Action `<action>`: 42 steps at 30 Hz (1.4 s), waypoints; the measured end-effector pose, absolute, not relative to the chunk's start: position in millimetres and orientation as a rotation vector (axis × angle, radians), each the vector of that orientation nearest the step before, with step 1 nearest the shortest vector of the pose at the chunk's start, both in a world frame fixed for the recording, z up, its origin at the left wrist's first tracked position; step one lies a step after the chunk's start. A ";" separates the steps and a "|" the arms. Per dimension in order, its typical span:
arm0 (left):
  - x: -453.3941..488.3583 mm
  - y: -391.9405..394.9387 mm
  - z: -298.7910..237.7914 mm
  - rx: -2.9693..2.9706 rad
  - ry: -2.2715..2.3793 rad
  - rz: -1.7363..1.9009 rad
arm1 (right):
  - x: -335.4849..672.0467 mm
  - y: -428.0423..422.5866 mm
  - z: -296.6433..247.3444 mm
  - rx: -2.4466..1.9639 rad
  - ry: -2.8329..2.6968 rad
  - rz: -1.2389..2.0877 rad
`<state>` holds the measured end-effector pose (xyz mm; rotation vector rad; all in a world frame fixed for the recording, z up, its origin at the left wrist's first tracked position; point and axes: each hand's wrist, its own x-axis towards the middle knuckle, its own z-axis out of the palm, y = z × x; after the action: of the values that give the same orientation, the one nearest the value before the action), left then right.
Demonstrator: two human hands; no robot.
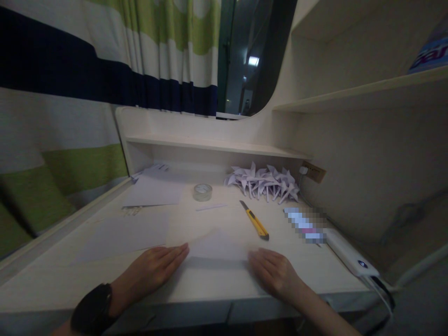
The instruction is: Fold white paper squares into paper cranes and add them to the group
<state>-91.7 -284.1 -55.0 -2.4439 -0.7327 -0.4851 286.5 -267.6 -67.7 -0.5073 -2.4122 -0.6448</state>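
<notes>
Head view: straight-fingered left hand (159, 266) and curled right hand (272, 270) flank paper (217, 249).

Purple letters (435, 54), "ar" among them, mark the blue package (434, 46) on the right-hand shelf (364, 93).

Furniture: one pale desk (45, 284), drawer fronts (196, 315) visible beneath its near edge, a narrow ledge (210, 144) running along the back. Curtain (175, 46) banded in white, green and navy, hanging in folds behind the ledge and down the left side. Beside it, I note dark glass (266, 51) in an opening with a rounded lower corner; bright light spots (253, 60) show in the pane. Right side: pale shelving (367, 93) above, shadowed wall (357, 149) below, fitted with a wall socket (316, 172). Lighting overall dim, corners darkest.
</notes>
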 end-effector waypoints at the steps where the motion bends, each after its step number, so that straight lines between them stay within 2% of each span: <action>1: -94.1 -283.9 -56.3 -2.438 -0.740 -0.484 | 287.1 -267.7 -68.2 -0.511 -2.421 -0.637; 12: -117.4 -286.1 -61.2 -2.381 -0.832 -0.644 | 281.6 -265.6 -66.1 -0.513 -2.458 -0.624; 17: -62.7 -290.2 -61.9 -2.456 -0.978 -0.704 | 276.8 -267.6 -64.0 -0.554 -2.496 -0.616; 22: 3.4 -268.9 -52.1 -2.818 -0.954 -0.493 | 273.5 -267.6 -64.6 -0.573 -2.540 -0.609; 30: 14.6 -220.3 -53.3 -3.011 -0.968 -0.510 | 288.8 -263.6 -68.7 -0.679 -2.559 -0.454; 32: 14.3 -220.6 -55.7 -3.003 -0.973 -0.581 | 293.7 -253.4 -67.8 -0.788 -2.429 -0.385; 36: 15.1 -223.4 -55.3 -3.002 -0.940 -0.686 | 294.3 -215.0 -62.5 -1.313 -2.134 -0.375; 42: 9.5 -217.6 -51.1 -3.045 -0.894 -0.629 | 282.7 -167.3 -55.6 -1.909 -2.084 -0.165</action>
<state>9.5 -217.6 -51.1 -3.0447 -0.8943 -0.6286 282.7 -167.3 -55.6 -1.9090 -2.0844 -0.1649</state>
